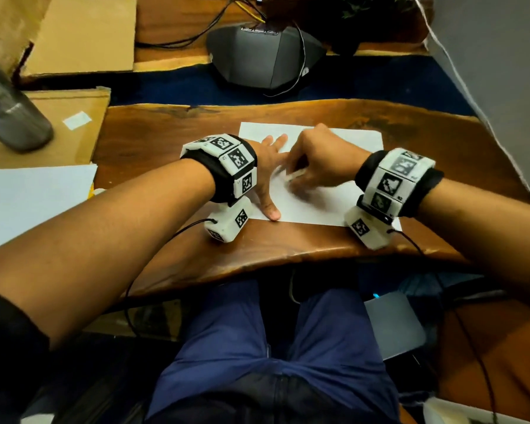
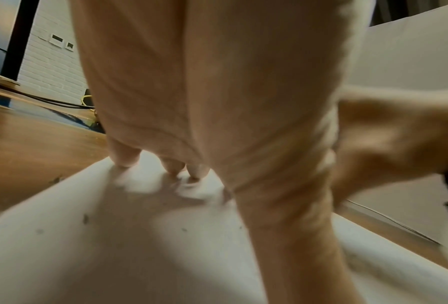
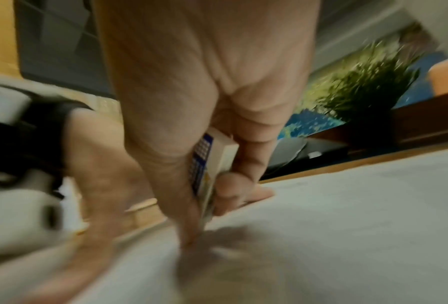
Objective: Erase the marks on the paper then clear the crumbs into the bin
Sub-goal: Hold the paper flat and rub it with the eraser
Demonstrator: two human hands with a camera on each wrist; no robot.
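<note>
Wooden desk (image 1: 172, 154) carries the white paper (image 1: 334, 197) at its centre. On the paper's left part, the left hand (image 1: 268, 166) presses flat, fingers spread straight. Just right of it, the right hand (image 1: 318, 166) pinches an eraser (image 3: 219, 162), long axis steep, tip down on the sheet. Grey crumbs (image 2: 85, 218) lie near the left thumb; no bin shows.

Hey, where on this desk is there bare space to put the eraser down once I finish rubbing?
Bare wood lies right of the paper, out to the desk's edge, and in a strip beyond the left hand, beside the cardboard. The paper's middle is crowded: the left hand presses it, and the right hand holds the eraser.
</note>
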